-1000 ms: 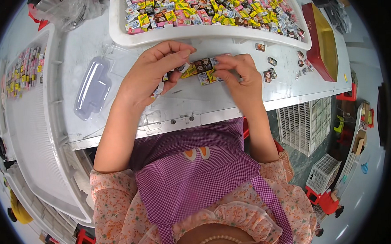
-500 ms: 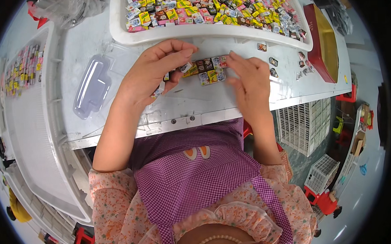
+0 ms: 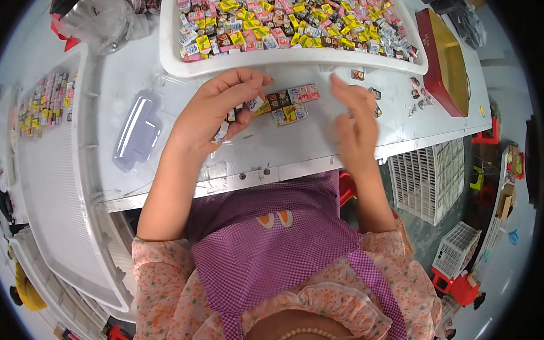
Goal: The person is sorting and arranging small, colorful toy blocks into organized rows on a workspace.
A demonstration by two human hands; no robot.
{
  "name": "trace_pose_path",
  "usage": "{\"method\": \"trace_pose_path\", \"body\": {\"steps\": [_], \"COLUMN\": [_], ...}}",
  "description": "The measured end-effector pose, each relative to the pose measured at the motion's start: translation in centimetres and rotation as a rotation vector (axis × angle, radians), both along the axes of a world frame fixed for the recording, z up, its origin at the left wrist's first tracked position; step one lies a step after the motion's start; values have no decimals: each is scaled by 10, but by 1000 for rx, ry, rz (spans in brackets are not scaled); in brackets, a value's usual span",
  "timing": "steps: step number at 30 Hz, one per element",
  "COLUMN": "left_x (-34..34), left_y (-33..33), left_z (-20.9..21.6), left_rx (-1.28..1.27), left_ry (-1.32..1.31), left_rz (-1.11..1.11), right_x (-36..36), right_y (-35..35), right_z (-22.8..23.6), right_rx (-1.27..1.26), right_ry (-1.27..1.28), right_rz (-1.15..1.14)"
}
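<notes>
My left hand is curled around several small wrapped sweets, with a white one pinched near the fingertips; the palm hides part of them. Just beyond those fingers, a block of small wrapped sweets lies on the table. Its back row runs through yellow, dark brown, white and pink pieces, and a shorter front row has white and yellow ones. To the right of this block, and apart from it, hovers my right hand. Motion blurs it somewhat, but its fingers are spread and nothing shows in them.
A large white tray heaped with mixed sweets stands at the back. On the left lie a clear plastic mould and a long white tray with rows of sweets. A few loose sweets and a red-and-gold box are on the right.
My right hand has let go of the block's right end and moved right, away from it. My left hand keeps its grip on the sweets. The whole view has shifted slightly.
</notes>
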State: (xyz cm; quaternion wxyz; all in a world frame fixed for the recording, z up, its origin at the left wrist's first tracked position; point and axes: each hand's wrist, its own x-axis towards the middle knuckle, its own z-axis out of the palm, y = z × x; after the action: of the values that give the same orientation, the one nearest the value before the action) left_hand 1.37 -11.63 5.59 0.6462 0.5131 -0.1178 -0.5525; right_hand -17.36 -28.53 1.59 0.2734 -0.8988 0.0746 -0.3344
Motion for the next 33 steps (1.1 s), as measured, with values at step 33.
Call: {"method": "trace_pose_path", "body": {"steps": [33], "left_x": [-27], "left_y": [13], "left_z": [-17], "left_rx": [239], "left_ry": [-1630], "left_rz": [-189], "right_x": [-31], "right_y": [41], "right_z": [-7], "right_rx": [1721], "right_ry": [-78], "right_rz": [203]}}
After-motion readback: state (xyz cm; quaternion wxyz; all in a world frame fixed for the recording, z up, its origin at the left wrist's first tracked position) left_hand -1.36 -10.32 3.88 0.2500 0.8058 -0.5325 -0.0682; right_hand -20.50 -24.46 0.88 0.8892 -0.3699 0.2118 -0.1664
